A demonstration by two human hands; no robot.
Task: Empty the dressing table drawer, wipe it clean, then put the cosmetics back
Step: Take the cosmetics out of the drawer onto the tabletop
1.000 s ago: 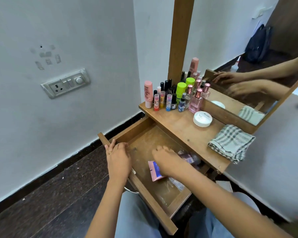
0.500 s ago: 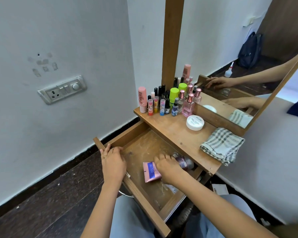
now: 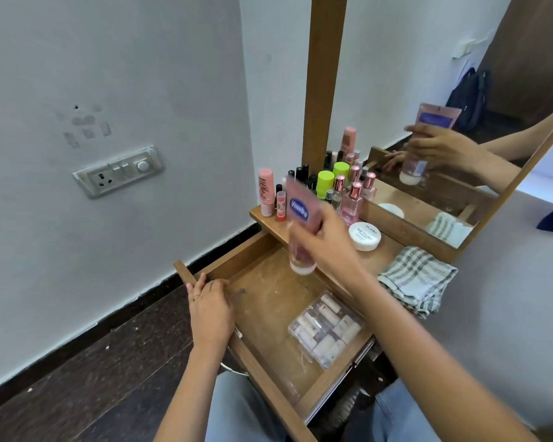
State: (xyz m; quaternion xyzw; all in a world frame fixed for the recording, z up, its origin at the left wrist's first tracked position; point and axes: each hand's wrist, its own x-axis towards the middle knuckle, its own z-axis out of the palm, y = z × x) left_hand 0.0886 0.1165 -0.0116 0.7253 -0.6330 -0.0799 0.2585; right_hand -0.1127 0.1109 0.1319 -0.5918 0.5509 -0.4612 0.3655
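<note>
The pink Vaseline tube (image 3: 300,224) was in the air, gripped round its middle by the right hand (image 3: 329,247). It stood nearly upright, white cap down, blurred, right above the line where the drawer (image 3: 227,255) meets the counter (image 3: 391,250). The landing zone lay just ahead of that hand and a touch to its right, the bare wood between the bottles (image 3: 324,186) at the back and the white nail polish jar (image 3: 364,236). So the right hand was the nearer one by far, and I'd say a short forward reach was all it needed.

The left hand (image 3: 209,309) sat well apart, fingers curled over the drawer's front rim. One thing showed in the drawer, a clear plastic box (image 3: 326,327) packed with small pale tubes, lying near its right side. The checked cloth (image 3: 419,282) lay folded on the counter's right end.
</note>
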